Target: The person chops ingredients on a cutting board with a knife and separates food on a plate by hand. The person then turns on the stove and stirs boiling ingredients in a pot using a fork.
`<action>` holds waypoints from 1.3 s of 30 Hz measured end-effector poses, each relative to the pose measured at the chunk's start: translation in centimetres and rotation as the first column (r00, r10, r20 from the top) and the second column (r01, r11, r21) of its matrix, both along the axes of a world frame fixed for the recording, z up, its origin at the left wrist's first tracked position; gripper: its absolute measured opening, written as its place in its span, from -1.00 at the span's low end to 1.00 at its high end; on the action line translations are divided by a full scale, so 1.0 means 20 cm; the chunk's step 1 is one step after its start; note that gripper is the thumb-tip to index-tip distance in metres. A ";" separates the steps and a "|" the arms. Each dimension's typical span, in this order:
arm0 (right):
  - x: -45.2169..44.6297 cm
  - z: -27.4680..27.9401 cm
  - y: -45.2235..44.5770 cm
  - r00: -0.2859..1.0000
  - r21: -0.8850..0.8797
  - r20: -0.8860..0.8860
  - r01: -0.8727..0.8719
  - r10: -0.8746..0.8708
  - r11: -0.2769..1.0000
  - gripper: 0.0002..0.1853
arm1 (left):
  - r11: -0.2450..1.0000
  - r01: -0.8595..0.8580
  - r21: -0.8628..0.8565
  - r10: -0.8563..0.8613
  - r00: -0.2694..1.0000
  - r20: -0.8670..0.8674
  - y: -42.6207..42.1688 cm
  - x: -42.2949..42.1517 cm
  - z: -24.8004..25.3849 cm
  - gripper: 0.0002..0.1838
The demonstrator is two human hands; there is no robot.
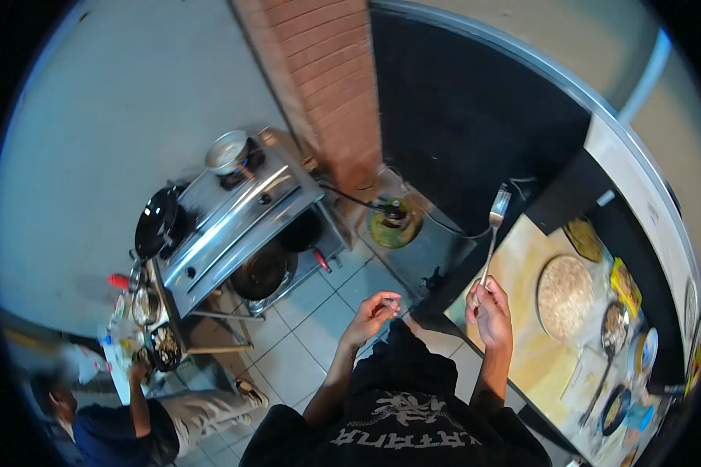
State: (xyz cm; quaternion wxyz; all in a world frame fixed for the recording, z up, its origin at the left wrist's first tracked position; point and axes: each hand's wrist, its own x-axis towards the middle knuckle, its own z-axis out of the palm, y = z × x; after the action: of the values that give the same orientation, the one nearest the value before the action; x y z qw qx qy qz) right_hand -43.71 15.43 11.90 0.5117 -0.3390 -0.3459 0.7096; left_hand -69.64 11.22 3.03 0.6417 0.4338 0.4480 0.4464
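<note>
My right hand (491, 313) is closed round the handle of a metal fork (498, 216), which points up and away with its tines at the top. It is held in the air beside the near edge of the yellowish table (509, 268). My left hand (372, 317) is raised over the tiled floor, holding nothing, its fingers curled but apart. On the table, nearest the fork hand, lies a large round pale board or flatbread-like disc (565, 299); its kind I cannot make out.
To the left stands a metal gas stove (234, 226) with a pot (227, 152) and a black wok (156, 222). A gas cylinder (396, 226) sits on the floor ahead. Another person (117, 426) works at a side table. A ladle (608, 352) and dark bowl (615, 410) lie right.
</note>
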 end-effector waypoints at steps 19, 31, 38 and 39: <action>-1.53 -0.09 1.34 0.926 0.175 0.285 -0.304 0.247 0.936 -0.70 | 0.572 -0.820 -0.030 0.819 0.573 -0.028 0.78 -1.26 -0.10 -0.65; -2.52 -0.17 1.77 0.749 0.437 0.656 -0.476 0.092 0.763 -0.73 | 0.614 -0.765 -0.196 0.788 0.608 0.097 1.14 -1.76 -0.14 -0.50; -2.85 -0.06 1.82 0.640 0.556 0.754 -0.506 -0.146 0.659 -0.82 | 0.885 -0.388 -0.259 0.462 0.806 0.370 1.21 -1.89 -0.12 -0.68; -2.89 -0.06 1.82 0.631 0.548 0.762 -0.510 -0.145 0.663 -0.82 | 0.885 -0.382 -0.266 0.461 0.803 0.378 1.21 -1.91 -0.13 -0.68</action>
State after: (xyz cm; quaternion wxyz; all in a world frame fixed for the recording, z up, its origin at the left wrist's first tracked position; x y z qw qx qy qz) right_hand -101.55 51.87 10.69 0.3263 -0.3287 -0.8114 0.3565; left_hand -107.84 35.38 0.41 0.6445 0.1547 0.4182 0.6211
